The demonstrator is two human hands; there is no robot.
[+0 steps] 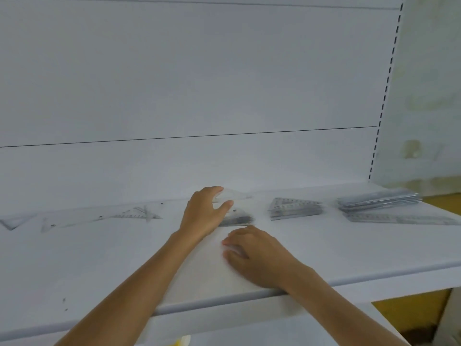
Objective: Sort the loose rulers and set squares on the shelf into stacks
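Observation:
On the white shelf [99, 258] my left hand [204, 213] holds a clear set square [234, 196] between thumb and fingers, just above a small stack of set squares [237, 219]. My right hand [257, 255] lies on the shelf in front of that stack, fingers loosely curled, holding nothing that I can see. To the right sit a second stack of set squares [295, 208] and a stack of rulers [379, 202] with one ruler [399, 218] in front. Loose clear rulers and set squares [99, 217] lie on the left.
The shelf's white back panel [199, 96] rises right behind the stacks. A slotted upright [385, 96] stands at the right end. The shelf's front edge [224, 299] runs under my forearms. A lone clear set square [15, 221] lies at the far left.

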